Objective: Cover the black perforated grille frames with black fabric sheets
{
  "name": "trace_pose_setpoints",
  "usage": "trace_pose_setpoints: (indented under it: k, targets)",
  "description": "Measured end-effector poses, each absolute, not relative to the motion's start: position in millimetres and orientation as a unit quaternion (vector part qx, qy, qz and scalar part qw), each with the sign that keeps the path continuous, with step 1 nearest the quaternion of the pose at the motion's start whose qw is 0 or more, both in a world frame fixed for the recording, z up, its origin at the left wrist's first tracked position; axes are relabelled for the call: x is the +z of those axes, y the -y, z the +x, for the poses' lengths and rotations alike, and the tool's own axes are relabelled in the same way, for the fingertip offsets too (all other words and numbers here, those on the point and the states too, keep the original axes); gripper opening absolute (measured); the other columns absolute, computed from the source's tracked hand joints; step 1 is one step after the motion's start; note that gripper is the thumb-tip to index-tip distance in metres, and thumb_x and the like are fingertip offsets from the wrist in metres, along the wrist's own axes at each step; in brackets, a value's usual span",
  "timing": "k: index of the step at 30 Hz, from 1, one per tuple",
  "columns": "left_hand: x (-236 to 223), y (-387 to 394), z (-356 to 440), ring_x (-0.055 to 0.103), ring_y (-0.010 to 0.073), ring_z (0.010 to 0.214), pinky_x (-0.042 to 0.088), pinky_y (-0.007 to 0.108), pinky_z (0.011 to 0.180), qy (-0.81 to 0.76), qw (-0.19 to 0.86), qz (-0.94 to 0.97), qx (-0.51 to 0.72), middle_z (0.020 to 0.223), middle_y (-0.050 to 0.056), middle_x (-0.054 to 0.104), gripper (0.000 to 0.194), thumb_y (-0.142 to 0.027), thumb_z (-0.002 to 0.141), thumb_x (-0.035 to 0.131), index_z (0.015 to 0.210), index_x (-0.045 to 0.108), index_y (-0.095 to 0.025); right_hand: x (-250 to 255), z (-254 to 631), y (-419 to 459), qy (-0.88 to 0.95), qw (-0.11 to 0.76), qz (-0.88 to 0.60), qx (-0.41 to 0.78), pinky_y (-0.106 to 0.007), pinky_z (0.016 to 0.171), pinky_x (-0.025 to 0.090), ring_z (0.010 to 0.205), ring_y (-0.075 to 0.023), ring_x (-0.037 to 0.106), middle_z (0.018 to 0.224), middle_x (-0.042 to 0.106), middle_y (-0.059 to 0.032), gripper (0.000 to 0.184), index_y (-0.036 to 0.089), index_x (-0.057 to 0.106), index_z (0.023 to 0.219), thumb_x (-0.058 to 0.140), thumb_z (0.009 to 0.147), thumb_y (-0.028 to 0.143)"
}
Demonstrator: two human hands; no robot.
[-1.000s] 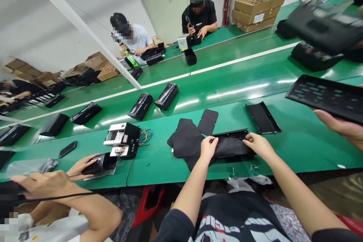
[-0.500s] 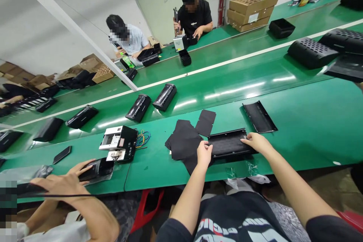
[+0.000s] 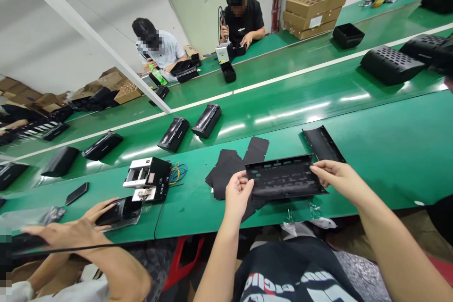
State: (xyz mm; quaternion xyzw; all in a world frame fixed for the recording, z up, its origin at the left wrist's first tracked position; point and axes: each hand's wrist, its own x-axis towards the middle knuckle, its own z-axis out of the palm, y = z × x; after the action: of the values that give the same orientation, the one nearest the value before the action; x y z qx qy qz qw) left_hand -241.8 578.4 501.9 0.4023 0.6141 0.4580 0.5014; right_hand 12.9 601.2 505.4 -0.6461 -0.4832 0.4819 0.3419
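Between my two hands is a black plastic shell [image 3: 283,178] with a row of slots along its far edge, lifted and tilted so its inner face shows. My left hand [image 3: 239,193] pinches its left end, thumb on the inside. At the other end, my right hand [image 3: 331,174] grips the right edge with fingers bent around it. Partly behind the shell lie several black sheets [image 3: 226,170], fanned out on the green table [image 3: 389,151]. Beyond my right hand rests a second black shell [image 3: 322,142], lying flat.
A conveyor belt [image 3: 283,99] carries several black housings [image 3: 207,120]. To the left stands a white and black machine [image 3: 148,179] with coiled wires. A co-worker's hands [image 3: 81,226] work on a black part. Clear plastic scraps [image 3: 314,210] hang at the table's front edge.
My hands have raised the shell off the table and tilted it toward me. Its slots now show. On the right, a dark part above the belt has moved.
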Motion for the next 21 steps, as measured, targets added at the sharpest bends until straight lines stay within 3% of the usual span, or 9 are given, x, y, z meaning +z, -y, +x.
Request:
trace_pose_setpoints:
  k: [6, 21]
  targets:
    - [529.9, -570.5, -247.3, 0.051, 0.0080, 0.063, 0.043, 0.020, 0.060, -0.583, 0.504, 0.415, 0.484, 0.072, 0.000, 0.054, 0.041, -0.028, 0.063, 0.063, 0.100, 0.052, -0.015, 535.4, 12.8, -594.3, 0.459, 0.397, -0.632, 0.481, -0.027, 0.039, 0.043, 0.039, -0.0113, 0.047, 0.051, 0.054, 0.0005, 0.045, 0.019, 0.059, 0.069, 0.067, 0.046, 0.057]
    - [529.4, -572.5, -248.6, 0.051, 0.0079, 0.062, 0.043, 0.020, 0.059, -0.580, 0.535, 0.410, 0.458, 0.074, 0.000, 0.054, 0.045, -0.028, 0.060, 0.065, 0.103, 0.053, -0.017, 511.4, 16.9, -593.1, 0.400, 0.406, -0.594, 0.567, -0.022, 0.037, 0.037, 0.039, -0.0083, 0.042, 0.051, 0.050, 0.0037, 0.039, 0.018, 0.055, 0.076, 0.069, 0.053, 0.047]
